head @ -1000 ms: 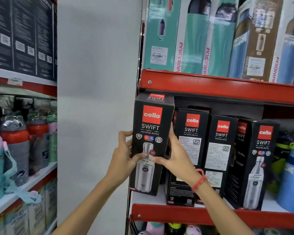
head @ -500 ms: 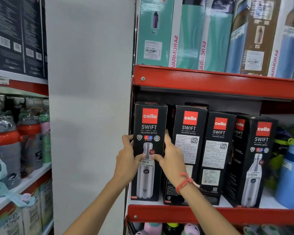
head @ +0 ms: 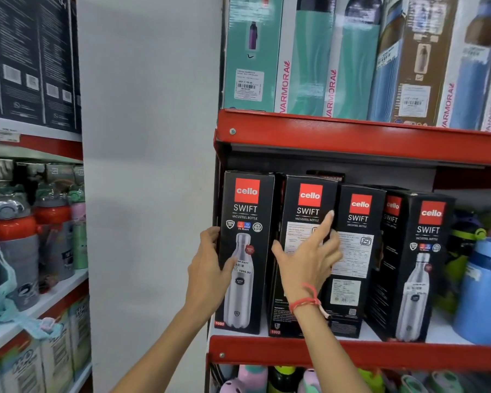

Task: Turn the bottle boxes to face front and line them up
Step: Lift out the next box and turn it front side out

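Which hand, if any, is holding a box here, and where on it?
The left hand grips the leftmost Cello box at its left edge, thumb on the front. The right hand is open, holding nothing.

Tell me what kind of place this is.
Most likely a shop aisle selling drinkware: red shelves stocked with boxed bottles, a price sticker on one box, and loose bottles displayed alongside.

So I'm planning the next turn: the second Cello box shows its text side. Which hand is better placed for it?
Right. The right hand is open in front of the second box, while the left hand grips the first box.
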